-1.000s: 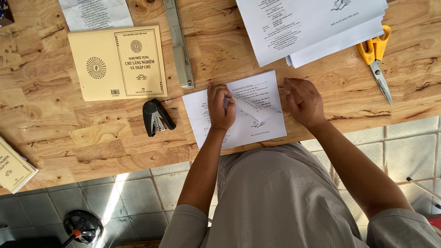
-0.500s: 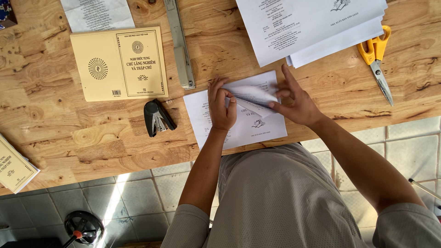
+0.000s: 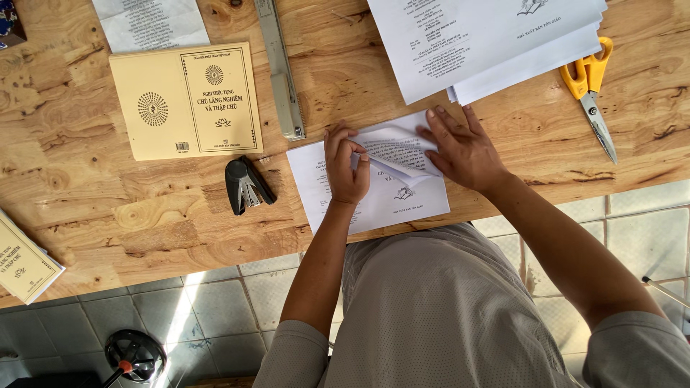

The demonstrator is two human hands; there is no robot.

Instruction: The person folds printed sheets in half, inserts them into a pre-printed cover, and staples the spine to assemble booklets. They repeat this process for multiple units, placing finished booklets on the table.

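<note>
White printed sheet (image 3: pixel 374 183), just right of the black stapler (image 3: pixel 246 185), now has its top flap folded further down; my left hand (image 3: pixel 346 165) pinches the crease, my right hand (image 3: pixel 463 147) presses flat, fingers spread.

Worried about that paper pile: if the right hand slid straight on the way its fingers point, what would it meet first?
Probably the stack of white sheets: the right hand points at its near edge, past bare table.

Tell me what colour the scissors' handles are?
Yellow-orange. The scissors show in the head view, at the table's right end.
</note>
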